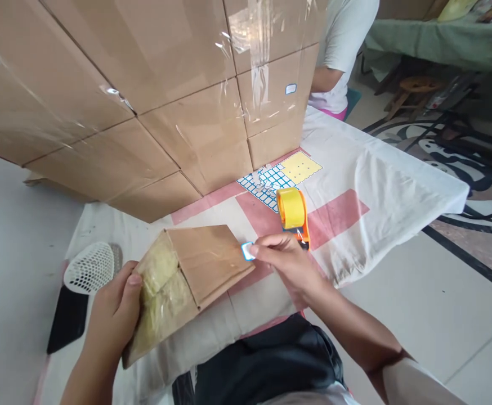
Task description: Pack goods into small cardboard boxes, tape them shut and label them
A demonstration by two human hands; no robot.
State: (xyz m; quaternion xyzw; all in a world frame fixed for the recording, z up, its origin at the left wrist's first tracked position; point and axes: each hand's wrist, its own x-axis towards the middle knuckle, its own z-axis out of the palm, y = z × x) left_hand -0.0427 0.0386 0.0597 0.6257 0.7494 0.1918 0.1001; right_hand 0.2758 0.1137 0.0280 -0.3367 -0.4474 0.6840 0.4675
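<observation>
My left hand (117,312) grips the taped end of a small cardboard box (212,256), which is tilted over the front of the cloth-covered table. Yellowish tape covers that end. Between the thumb and fingers of my right hand (286,261) is a small white sticker label (247,251) with a blue border, close to the box's far right edge. I cannot tell whether the label touches the box. Beyond my right hand stands a tape dispenser (305,225) with a yellow roll of tape (291,208). Behind it lie sheets of blue-bordered labels (267,185) and a yellow sheet (300,167).
Stacked cardboard boxes (195,129) wrapped in clear film rise at the back; one carries a similar label (290,89). A white mesh object (89,268) and a black flat object (67,319) lie at left. Another person (339,56) is behind the stack. A wooden stool (417,87) stands farther right.
</observation>
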